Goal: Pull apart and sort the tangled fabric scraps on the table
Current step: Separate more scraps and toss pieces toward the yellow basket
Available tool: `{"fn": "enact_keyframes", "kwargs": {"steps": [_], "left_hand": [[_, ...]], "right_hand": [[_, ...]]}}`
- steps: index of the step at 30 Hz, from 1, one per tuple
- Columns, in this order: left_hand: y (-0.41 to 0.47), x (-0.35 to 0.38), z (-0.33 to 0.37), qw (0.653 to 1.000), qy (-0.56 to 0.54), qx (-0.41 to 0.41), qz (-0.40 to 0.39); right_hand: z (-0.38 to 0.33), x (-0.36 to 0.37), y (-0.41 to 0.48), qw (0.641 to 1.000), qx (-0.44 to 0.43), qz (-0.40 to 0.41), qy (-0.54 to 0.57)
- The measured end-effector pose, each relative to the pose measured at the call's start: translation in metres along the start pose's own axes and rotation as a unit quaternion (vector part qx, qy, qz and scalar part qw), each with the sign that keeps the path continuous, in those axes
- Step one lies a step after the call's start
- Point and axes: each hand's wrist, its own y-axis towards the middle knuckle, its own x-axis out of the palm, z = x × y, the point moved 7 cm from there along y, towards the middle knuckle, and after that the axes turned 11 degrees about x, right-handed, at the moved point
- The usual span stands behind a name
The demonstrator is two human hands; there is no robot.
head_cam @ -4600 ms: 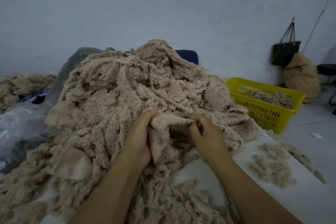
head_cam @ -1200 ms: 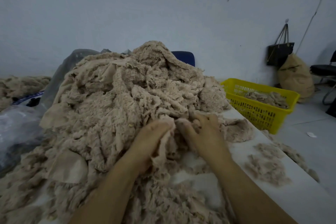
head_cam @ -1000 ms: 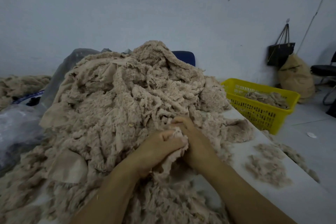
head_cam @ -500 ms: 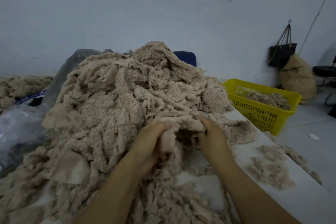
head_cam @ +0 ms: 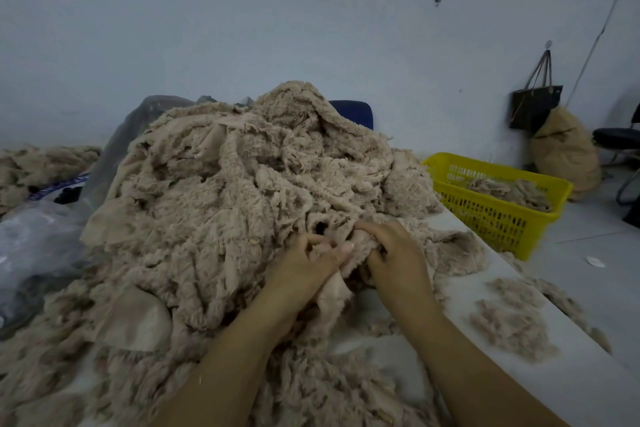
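Note:
A big mound of tangled beige fleece scraps (head_cam: 235, 204) covers most of the white table (head_cam: 540, 388). Both my hands work at its near right foot. My left hand (head_cam: 304, 267) grips a beige scrap (head_cam: 332, 291), whose smooth tail hangs down below my thumb. My right hand (head_cam: 394, 253) sits close beside it, fingers curled into the same bunch of fleece. The fingertips of both hands are partly buried in the fabric.
A small heap of loose fluff (head_cam: 512, 326) lies on the table at right. A yellow basket (head_cam: 498, 215) holding scraps stands beyond the table's right edge. Clear plastic sheeting (head_cam: 38, 239) lies at left. A black bag (head_cam: 533, 104) hangs on the wall above a stuffed sack (head_cam: 564, 152).
My hands have drawn closer together and shifted slightly right on the pile. The scrap that was stretched between them half a second ago is now bunched under both hands.

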Motion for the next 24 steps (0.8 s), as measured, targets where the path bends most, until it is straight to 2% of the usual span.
{"fn": "enact_keyframes", "kwargs": {"steps": [3, 6, 8, 11, 13, 14, 16, 18, 20, 22, 24], "left_hand": [[0.004, 0.001, -0.004, 1.0, 0.018, -0.003, -0.004], [0.007, -0.013, -0.011, 0.992, -0.08, -0.028, 0.094], [0.008, -0.023, -0.012, 0.971, -0.187, -0.034, 0.145], [0.01, -0.037, -0.012, 0.929, -0.331, -0.014, 0.165], [0.012, -0.035, -0.01, 0.885, -0.449, -0.008, 0.124], [0.013, -0.032, -0.009, 0.874, -0.477, 0.008, 0.093], [0.012, -0.029, -0.009, 0.899, -0.433, 0.022, 0.063], [0.013, -0.025, -0.011, 0.95, -0.308, 0.011, 0.046], [0.011, -0.016, -0.002, 0.983, -0.18, 0.017, 0.017], [0.009, -0.006, 0.009, 0.995, -0.074, 0.056, -0.026], [-0.002, 0.009, 0.022, 0.989, -0.027, 0.109, -0.095]], "right_hand": [[-0.004, 0.003, -0.001, 0.999, -0.013, -0.021, 0.028], [-0.008, 0.013, -0.005, 0.997, -0.027, -0.062, 0.035], [-0.009, 0.019, -0.008, 0.996, -0.038, -0.083, 0.023], [-0.006, 0.023, -0.01, 0.992, -0.039, -0.116, 0.015], [0.0, 0.032, -0.013, 0.982, -0.023, -0.187, -0.021], [0.004, 0.037, -0.016, 0.974, -0.012, -0.225, -0.032], [0.003, 0.038, -0.019, 0.97, -0.002, -0.244, 0.002], [-0.004, 0.025, -0.015, 0.984, -0.027, -0.17, 0.041], [-0.01, 0.015, -0.013, 0.992, -0.053, -0.113, 0.03], [-0.015, 0.018, -0.012, 0.989, -0.095, -0.115, -0.021], [-0.015, 0.031, -0.016, 0.98, -0.105, -0.163, -0.035]]}}
